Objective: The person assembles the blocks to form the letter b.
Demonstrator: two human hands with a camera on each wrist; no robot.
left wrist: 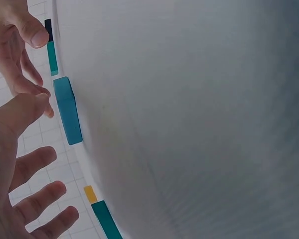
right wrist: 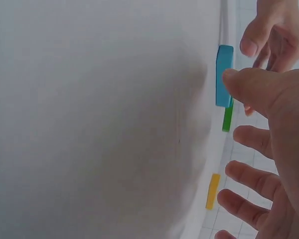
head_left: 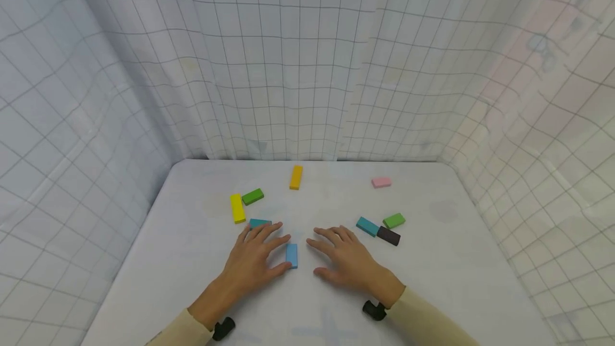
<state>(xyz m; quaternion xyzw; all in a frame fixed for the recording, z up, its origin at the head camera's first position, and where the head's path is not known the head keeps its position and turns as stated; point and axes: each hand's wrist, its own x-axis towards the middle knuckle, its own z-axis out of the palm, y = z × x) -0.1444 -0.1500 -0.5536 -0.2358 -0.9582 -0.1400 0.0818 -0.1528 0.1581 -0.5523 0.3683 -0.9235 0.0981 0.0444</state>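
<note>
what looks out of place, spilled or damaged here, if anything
Nothing on the table looks spilled or broken; the blocks just lie at mixed angles, the blue block by the left hand. Only faint bluish marks on the checked curtain at right look odd; stains or print, I can't tell.

The head view looks forward and down from above the white table (head_left: pixel 192 260) toward the black-gridded white cloth (head_left: pixel 288 41) beyond. Each wrist view, tipped sideways, looks low across the table from close by the bare left hand (head_left: pixel 251 265) or bare right hand (head_left: pixel 349 261); both share the light-blue rectangular block (left wrist: pixel 68 112).
</note>
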